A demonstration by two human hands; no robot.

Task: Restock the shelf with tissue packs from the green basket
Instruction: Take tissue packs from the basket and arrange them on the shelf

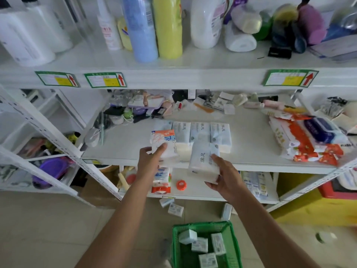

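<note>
Both hands are busy at the middle shelf (119, 144): the left hand (149, 161) clamps a patterned pack (164, 141) by its near end, the right hand (227, 176) grips a plain white pack (202, 161) from the side and underneath. These packs look light, soft and squashy in slick film, so a broad hold across the long sides should suit better than a corner pinch. Four packs (201, 132) stand in a row behind; five wait in the basket (176, 246).
</note>
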